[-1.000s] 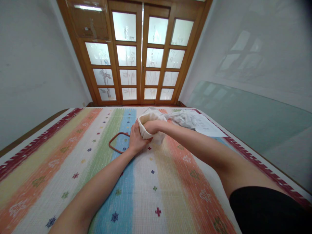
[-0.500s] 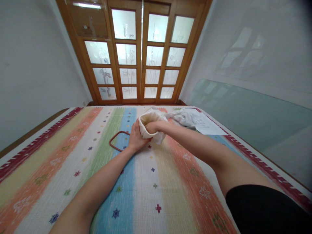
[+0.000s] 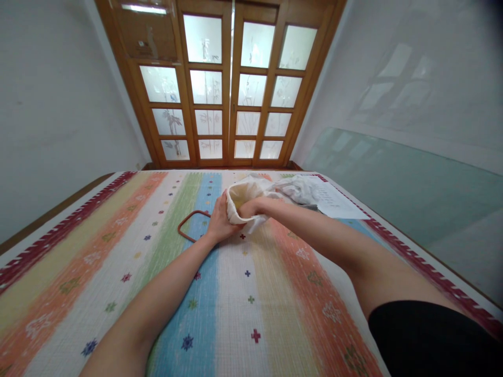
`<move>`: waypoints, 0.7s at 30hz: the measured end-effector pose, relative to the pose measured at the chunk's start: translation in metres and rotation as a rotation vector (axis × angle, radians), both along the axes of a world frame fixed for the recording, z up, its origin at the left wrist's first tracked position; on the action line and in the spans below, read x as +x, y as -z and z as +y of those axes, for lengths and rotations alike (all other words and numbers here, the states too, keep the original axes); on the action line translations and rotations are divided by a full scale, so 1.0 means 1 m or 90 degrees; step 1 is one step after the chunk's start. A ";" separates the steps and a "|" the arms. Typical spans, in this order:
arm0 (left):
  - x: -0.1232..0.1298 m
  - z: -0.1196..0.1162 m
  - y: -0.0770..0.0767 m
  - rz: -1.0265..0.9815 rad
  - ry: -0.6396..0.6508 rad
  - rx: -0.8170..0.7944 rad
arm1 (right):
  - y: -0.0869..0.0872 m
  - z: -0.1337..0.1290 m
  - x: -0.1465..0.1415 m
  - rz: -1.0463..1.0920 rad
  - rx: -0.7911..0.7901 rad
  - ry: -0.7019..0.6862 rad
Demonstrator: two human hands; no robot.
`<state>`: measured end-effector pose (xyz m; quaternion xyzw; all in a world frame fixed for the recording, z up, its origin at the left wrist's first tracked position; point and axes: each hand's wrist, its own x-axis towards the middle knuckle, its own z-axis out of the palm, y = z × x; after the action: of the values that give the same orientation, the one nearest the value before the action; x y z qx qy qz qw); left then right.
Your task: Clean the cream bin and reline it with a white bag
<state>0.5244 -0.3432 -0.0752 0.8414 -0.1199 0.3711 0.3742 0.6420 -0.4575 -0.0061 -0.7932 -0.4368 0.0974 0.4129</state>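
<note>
A round, open-mouthed container (image 3: 232,213) with a white plastic bag folded over its rim lies tipped on the striped cloth, its opening towards me. My left hand (image 3: 222,221) is closed around its left side and rim. Reaching in through the mouth is my right hand (image 3: 253,207), fingers bent down inside; the fingertips are hidden, and I cannot tell what they hold. A yellowish inside surface shows beyond them. To the left of my left hand a brown looped handle (image 3: 185,225) rests on the cloth; the hand hides where it ends.
Crumpled whitish plastic (image 3: 301,188) lies to the right of the container, beside a printed paper sheet (image 3: 338,201). The striped cloth (image 3: 236,314) covers the table. A glass panel (image 3: 393,178) leans along the right wall, and wooden doors (image 3: 231,104) stand behind the table.
My right hand has shifted slightly inside the container, showing more of the yellowish inside. The bag's rim has changed shape a little. The whole view has moved slightly.
</note>
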 end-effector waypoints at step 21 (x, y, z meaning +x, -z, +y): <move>0.019 0.048 0.007 0.084 0.064 -0.211 | -0.015 -0.101 -0.033 -0.257 0.157 0.118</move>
<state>0.5430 -0.2954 -0.0822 0.7838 -0.0747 0.3104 0.5326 0.6085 -0.5589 0.0084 -0.7768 -0.4441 -0.1551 0.4185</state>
